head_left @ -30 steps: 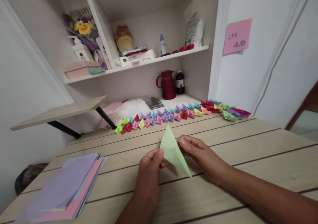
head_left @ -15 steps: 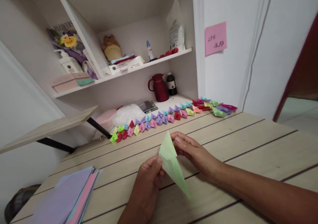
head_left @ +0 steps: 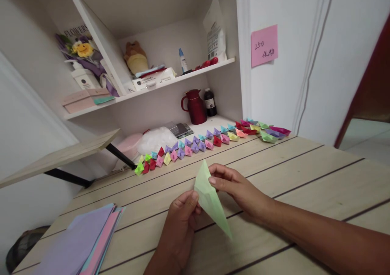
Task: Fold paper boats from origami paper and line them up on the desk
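White shelving (head_left: 170,7), divided by an upright panel (head_left: 96,41), is flanked by pale walls (head_left: 292,84). A raised wooden shelf (head_left: 61,155) is carried on black supports (head_left: 67,177). The light-wood tabletop (head_left: 304,181) is crossed by dark lines; light-coloured flooring (head_left: 365,139) is seen at far right, under soft light.

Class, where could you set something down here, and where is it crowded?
Bare table lies between the right arm and the boats, and between the left hand and the paper stack. Crowded: the back, lined with boats; the near left, under the stack.
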